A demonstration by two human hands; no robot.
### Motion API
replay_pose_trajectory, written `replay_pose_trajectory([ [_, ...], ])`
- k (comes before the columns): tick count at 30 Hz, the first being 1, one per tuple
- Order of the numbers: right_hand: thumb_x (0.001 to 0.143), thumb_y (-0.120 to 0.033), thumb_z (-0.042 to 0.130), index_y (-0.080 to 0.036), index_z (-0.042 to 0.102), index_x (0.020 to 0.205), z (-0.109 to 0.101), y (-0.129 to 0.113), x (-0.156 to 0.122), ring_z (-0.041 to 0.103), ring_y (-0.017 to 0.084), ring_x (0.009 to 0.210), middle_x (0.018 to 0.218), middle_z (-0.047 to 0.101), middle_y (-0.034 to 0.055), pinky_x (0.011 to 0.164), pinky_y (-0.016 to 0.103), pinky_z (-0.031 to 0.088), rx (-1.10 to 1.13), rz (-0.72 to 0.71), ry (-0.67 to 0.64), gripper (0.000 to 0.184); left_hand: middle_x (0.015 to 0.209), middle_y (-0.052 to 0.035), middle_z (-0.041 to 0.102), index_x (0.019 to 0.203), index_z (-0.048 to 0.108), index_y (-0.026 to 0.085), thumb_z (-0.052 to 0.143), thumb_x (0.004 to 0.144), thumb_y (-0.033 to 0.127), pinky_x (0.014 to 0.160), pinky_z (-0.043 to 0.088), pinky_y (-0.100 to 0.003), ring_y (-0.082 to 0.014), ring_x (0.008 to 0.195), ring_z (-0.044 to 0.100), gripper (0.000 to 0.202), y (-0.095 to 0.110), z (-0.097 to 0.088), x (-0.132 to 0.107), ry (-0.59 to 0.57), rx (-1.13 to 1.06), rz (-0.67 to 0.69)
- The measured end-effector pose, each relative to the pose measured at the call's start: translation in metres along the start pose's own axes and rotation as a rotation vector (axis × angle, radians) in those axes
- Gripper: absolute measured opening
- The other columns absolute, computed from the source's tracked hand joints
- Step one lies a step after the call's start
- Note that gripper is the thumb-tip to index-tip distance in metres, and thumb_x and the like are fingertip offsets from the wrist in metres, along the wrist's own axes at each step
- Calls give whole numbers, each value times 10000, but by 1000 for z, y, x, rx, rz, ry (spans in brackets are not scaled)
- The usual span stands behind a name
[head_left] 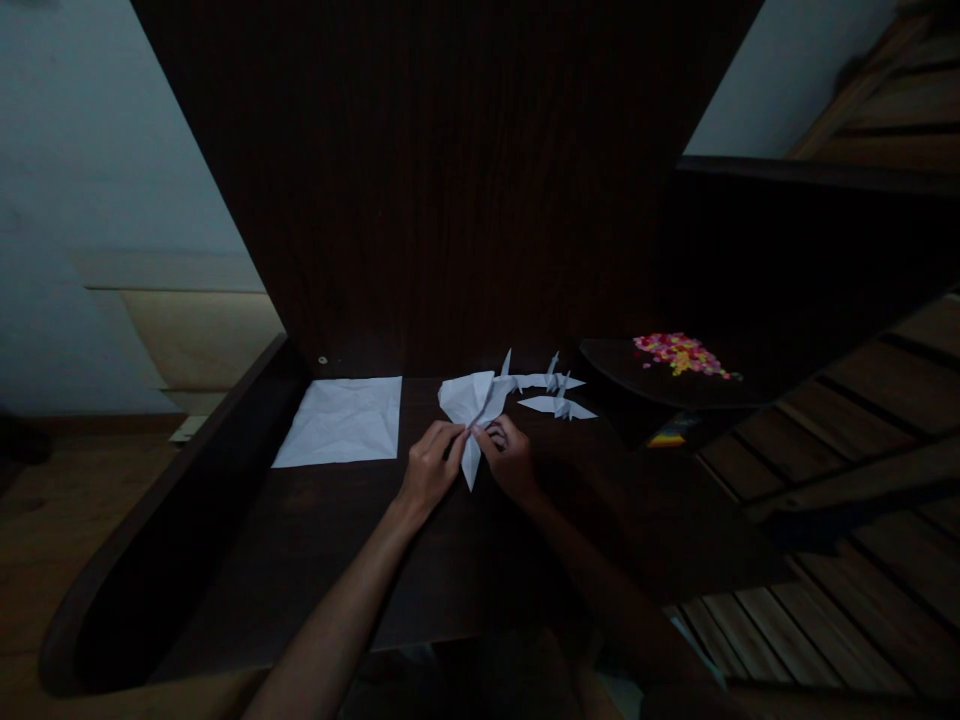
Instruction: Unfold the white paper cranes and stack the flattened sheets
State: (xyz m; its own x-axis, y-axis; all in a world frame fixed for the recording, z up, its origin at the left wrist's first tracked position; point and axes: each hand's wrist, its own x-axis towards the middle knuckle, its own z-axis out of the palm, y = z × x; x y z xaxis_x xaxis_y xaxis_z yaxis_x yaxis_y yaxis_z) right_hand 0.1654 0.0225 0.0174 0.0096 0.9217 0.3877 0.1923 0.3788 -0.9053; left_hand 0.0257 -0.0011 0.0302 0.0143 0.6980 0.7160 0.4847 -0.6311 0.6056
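A partly folded sheet of white paper (466,398) is held at the middle of the dark desk, its wide flaps spread upward and a narrow point hanging down toward me. My left hand (433,455) pinches its left side with thumb and forefinger. On the other side my right hand (510,455) grips the same paper close to the centre crease, fingers curled. Just beyond and to the right stand several finished white paper cranes (564,407), wings outstretched. A creased square white sheet (341,420) lies flat to the left of my left hand.
Pink, red and yellow small pieces (681,355) lie heaped on a dark corner shelf (615,360) at the right. Under it shows a rainbow-striped item (667,438). A tall dark panel (450,180) backs the desk, and a raised side board (172,500) bounds its left.
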Motion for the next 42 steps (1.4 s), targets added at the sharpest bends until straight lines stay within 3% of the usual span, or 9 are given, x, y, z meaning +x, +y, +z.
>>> replay_pose_trajectory([
  [6,777,-317,561,-185,536,794,1,3,1,621,151,657,697,619,1,605,245,502,99,75,-10,135,850,-51,648,974,612,182,508,897,177,743,523,-271,-151,806,630,130,-2,1,-2,-35,132,148],
  [14,788,-261,490,-175,578,787,1,16,1,590,140,615,648,601,-13,584,238,499,-15,-6,27,123,898,-59,617,962,583,181,496,900,164,792,523,-289,-154,846,614,109,-2,-1,0,27,190,116],
  [20,847,-296,518,-183,645,971,0,14,-3,681,194,754,874,717,64,720,325,552,-146,-163,85,210,905,-65,649,974,590,175,571,870,239,768,531,-287,-164,841,635,123,-4,-1,0,82,205,79],
  [29,902,-212,473,-179,671,976,-6,-11,-6,674,173,738,829,717,72,710,298,549,-394,-514,17,213,826,-61,681,965,615,162,603,847,289,709,537,-273,-161,752,656,174,-7,-2,1,132,254,56],
  [36,894,-245,494,-205,654,955,-5,-3,-6,673,181,773,840,707,64,739,320,557,-357,-418,101,176,892,-67,688,969,622,171,507,888,226,795,518,-305,-172,822,656,151,-5,-3,2,100,165,-32],
  [39,872,-274,532,-203,613,1007,-4,3,-5,675,180,803,912,697,73,735,322,569,-247,-297,161,173,925,-55,681,982,614,185,488,895,224,818,503,-310,-170,858,647,158,-5,-3,3,104,73,-133],
  [42,840,-290,575,-186,572,1013,-3,5,-3,663,165,754,894,667,70,665,300,574,-128,-210,251,201,895,-39,651,1011,566,189,517,882,257,747,506,-281,-156,812,637,154,-8,-1,3,154,-83,-254],
])
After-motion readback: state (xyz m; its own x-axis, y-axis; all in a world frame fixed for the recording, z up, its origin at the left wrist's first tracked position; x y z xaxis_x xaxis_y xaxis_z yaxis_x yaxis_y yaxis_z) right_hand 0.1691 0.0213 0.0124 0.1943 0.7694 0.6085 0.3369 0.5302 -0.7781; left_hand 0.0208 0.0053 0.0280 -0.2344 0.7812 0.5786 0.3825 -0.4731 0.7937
